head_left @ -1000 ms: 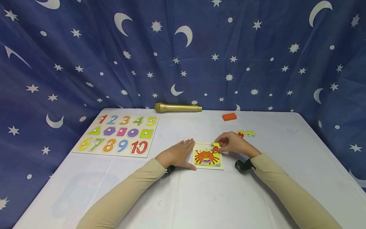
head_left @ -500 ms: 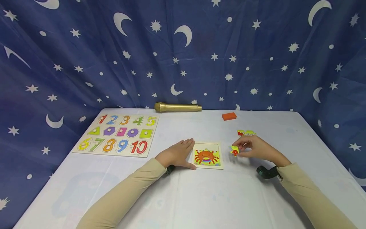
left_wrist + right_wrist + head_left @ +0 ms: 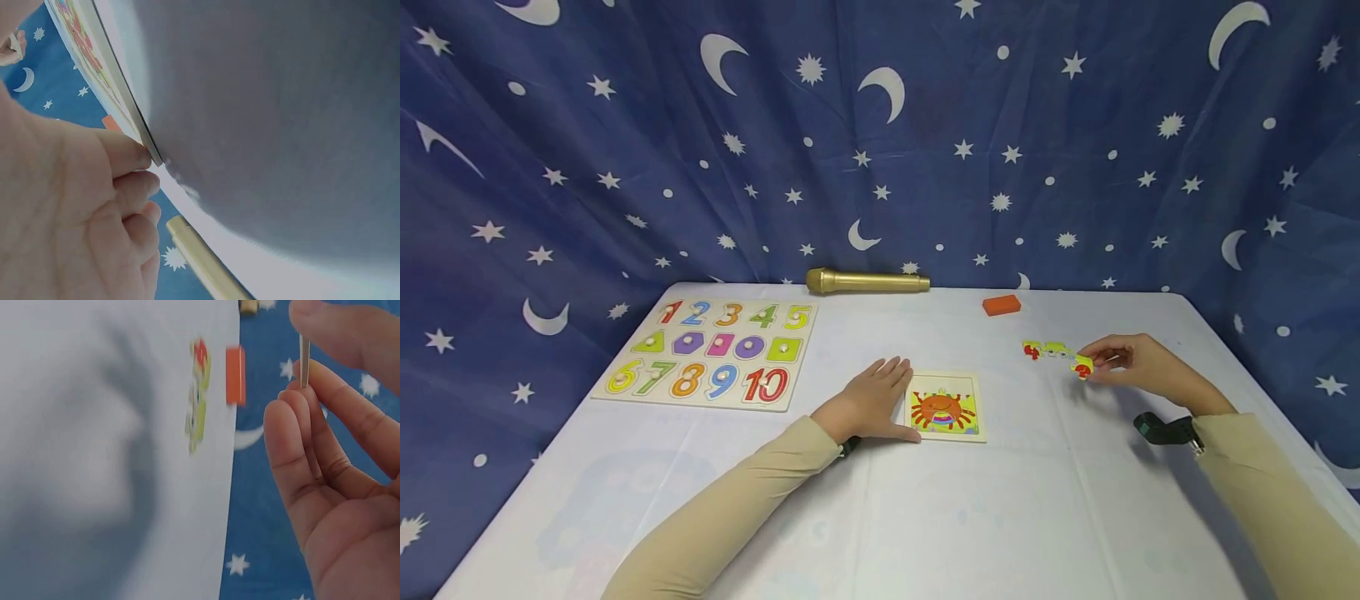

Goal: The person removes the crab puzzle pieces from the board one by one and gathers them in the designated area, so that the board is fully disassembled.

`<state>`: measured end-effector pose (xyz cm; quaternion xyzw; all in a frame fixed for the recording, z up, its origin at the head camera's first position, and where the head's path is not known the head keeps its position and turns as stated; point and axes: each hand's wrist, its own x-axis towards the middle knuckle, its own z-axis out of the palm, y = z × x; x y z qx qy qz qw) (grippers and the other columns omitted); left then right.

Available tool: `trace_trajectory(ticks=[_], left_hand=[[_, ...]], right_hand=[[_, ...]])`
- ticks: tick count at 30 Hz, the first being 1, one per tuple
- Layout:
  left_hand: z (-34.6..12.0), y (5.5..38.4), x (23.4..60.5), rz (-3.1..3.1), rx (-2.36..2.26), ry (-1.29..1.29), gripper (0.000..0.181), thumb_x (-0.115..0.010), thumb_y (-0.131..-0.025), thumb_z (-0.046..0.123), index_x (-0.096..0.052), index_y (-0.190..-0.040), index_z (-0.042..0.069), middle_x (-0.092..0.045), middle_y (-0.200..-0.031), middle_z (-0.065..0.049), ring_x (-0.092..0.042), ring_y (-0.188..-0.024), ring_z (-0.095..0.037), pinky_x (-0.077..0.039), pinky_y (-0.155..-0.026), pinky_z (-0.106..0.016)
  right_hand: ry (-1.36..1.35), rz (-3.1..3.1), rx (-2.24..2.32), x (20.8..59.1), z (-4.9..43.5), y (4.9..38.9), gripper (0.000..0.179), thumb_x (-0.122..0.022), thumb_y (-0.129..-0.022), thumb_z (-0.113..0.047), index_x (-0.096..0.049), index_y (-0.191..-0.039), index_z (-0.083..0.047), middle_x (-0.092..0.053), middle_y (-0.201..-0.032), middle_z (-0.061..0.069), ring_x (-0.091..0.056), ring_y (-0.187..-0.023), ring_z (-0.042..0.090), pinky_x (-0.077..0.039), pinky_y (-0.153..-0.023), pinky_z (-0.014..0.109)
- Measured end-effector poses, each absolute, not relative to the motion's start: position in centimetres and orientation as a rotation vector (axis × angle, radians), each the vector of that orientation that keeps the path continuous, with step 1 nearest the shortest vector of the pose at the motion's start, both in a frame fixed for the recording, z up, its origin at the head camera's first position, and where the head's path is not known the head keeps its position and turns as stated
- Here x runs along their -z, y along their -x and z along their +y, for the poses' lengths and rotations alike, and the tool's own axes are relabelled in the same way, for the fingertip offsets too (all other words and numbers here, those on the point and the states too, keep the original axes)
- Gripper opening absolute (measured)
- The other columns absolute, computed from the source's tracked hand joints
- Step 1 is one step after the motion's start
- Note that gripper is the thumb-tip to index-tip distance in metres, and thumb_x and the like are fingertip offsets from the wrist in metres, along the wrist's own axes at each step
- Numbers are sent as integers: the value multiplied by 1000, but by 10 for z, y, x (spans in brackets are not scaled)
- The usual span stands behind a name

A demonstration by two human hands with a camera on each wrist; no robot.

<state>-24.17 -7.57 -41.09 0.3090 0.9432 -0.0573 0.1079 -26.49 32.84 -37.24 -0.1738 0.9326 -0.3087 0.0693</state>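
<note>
My right hand (image 3: 1138, 367) pinches a yellow-green puzzle piece with a red claw (image 3: 1082, 366) between thumb and fingers. In the right wrist view that puzzle piece (image 3: 304, 359) shows edge-on, held above the table. Just left of it two joined puzzle pieces (image 3: 1047, 350) lie on the table, with another red claw and eyes. My left hand (image 3: 868, 404) rests with straight fingers along the left edge of a wooden crab puzzle board (image 3: 945, 407). The board's lower part holds a smiling orange crab; its upper strip is bare. In the left wrist view fingertips (image 3: 142, 159) touch the board's edge.
A wooden number and shape board (image 3: 707, 354) lies at the left of the table. Along the back edge are a golden microphone (image 3: 868, 282) and an orange block (image 3: 1002, 305). A blue curtain (image 3: 955, 150) with moons and stars hangs behind the white table (image 3: 1000, 517).
My right hand has carried the claw piece away from the crab board to the right, close to the two joined pieces. The left hand has stayed at the board's edge.
</note>
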Motion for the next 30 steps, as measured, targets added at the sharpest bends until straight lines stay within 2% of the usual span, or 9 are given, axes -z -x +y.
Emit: trace_trajectory(ticks=[6, 13, 20, 30], left_hand=[[-76, 242, 412, 2792, 203, -932, 102, -44, -80, 76, -20, -150, 6, -18, -158, -8, -13, -147, -22, -11, -122, -35], [-76, 241, 409, 2788, 170, -952, 100, -48, -80, 73, -23, -149, 5, -21, -157, -10, -16, -147, -24, -13, -121, -36], [-75, 241, 408, 2770, 171, -935, 100, -48, -81, 73, -22, -149, 5, -20, -157, -9, -16, -147, -24, -12, -121, -35], [-76, 239, 407, 2766, 172, -933, 100, -48, -81, 72, -22, -149, 4, -20, -157, -10, -17, -147, -24, -13, -121, -34]], right_hand=[[429, 2794, 977, 377, 347, 284, 39, -72, -81, -12, -63, -116, 4, -66, -96, 10, -56, -77, 0, -51, -68, 15], [337, 2776, 930, 390, 355, 306, 38, -66, -84, -8, -59, -119, 7, -64, -103, 17, -54, -77, 1, -51, -67, 16], [277, 2768, 896, 404, 358, 325, 46, -70, -82, -10, -57, -122, 8, -61, -114, 25, -55, -81, 2, -49, -67, 14], [222, 2744, 920, 409, 353, 331, 45, -72, -78, -7, -59, -118, 10, -61, -115, 27, -55, -84, 4, -47, -68, 10]])
